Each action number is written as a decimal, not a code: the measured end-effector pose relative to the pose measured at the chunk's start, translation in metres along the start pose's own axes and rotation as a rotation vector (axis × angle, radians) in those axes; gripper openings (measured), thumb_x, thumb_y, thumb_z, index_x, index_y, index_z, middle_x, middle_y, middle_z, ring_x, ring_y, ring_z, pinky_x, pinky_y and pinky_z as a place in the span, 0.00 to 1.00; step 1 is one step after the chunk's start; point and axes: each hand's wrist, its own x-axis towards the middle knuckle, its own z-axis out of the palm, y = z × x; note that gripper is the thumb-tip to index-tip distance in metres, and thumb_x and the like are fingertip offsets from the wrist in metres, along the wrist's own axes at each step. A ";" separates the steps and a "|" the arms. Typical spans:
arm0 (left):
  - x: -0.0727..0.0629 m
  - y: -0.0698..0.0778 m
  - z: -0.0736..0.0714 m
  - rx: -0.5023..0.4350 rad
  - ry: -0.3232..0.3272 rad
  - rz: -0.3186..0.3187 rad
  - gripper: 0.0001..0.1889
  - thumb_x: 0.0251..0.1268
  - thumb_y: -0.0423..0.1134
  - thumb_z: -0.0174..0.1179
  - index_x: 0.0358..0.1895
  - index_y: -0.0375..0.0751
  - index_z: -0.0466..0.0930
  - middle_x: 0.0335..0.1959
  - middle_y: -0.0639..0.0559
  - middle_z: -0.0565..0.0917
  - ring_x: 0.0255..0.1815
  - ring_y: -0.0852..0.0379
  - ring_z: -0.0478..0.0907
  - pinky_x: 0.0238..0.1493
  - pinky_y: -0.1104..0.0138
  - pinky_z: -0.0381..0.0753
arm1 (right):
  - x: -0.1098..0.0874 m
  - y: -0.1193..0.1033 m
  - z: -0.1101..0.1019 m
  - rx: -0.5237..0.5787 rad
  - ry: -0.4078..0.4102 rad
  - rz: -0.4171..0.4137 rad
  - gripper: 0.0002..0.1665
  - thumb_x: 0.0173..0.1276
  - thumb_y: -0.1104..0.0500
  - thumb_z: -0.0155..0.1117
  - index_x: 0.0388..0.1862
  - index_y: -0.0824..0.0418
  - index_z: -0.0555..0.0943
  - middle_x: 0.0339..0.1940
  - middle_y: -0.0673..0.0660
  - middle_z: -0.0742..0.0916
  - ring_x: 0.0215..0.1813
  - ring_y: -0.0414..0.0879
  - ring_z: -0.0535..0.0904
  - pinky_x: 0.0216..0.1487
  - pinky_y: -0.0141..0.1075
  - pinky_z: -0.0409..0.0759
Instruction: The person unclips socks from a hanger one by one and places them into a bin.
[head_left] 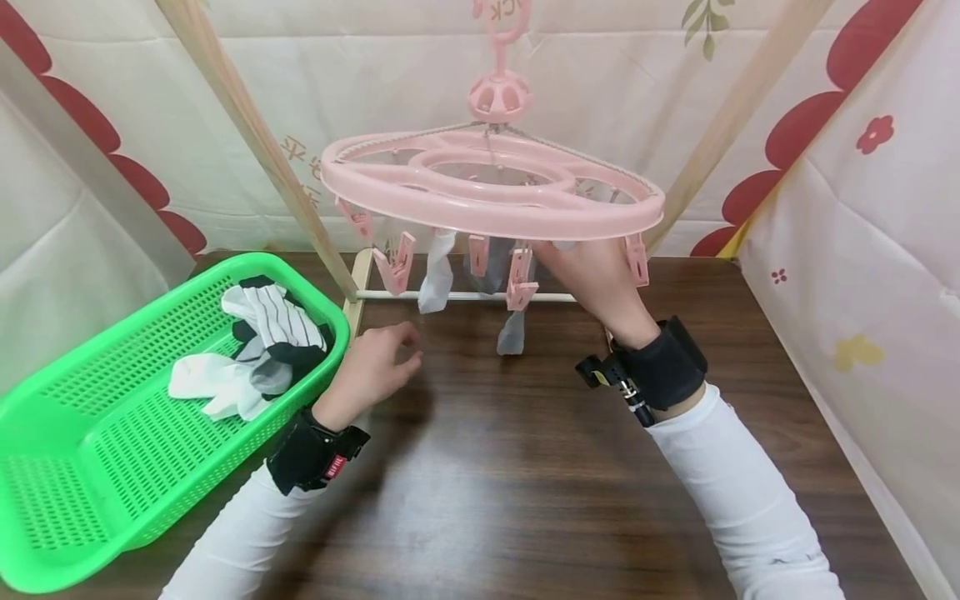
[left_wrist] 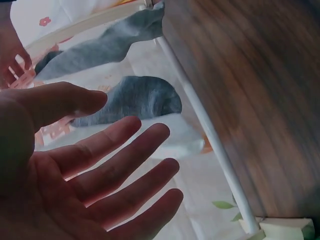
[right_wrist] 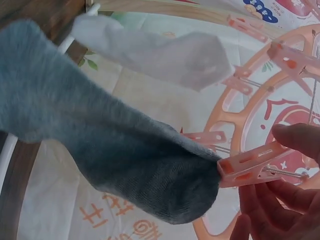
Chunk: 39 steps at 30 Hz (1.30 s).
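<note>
Under the pink sock hanger (head_left: 487, 218), my right hand (head_left: 600, 279) pinches a pink clothes peg (right_wrist: 252, 164) between thumb and fingers. The peg's tip meets the toe end of a grey sock (right_wrist: 125, 135), which hangs down. A white sock (right_wrist: 155, 52) and another grey sock (left_wrist: 137, 100) hang from nearby pegs. My left hand (head_left: 378, 367) is held over the table beside the basket, fingers loosely bent and holding nothing. In the left wrist view its fingers are spread in front of the hanging socks. The hanger's ring hides part of my right fingers in the head view.
A green basket (head_left: 75, 442) on the left holds several white, grey and black socks (head_left: 277, 325). Wooden posts (head_left: 255, 137) and a white crossbar (head_left: 468, 297) stand behind the hanger. Patterned cloth walls (head_left: 862, 275) surround the brown table (head_left: 510, 467). Several unoccupied pegs (head_left: 395, 264) dangle.
</note>
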 end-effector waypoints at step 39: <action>0.053 0.046 0.047 -0.506 0.041 0.136 0.05 0.66 0.27 0.45 0.33 0.38 0.69 0.19 0.52 0.66 0.17 0.59 0.63 0.21 0.67 0.62 | -0.008 -0.006 0.002 0.259 0.065 0.074 0.22 0.61 0.72 0.66 0.56 0.70 0.78 0.46 0.56 0.85 0.48 0.43 0.78 0.53 0.37 0.72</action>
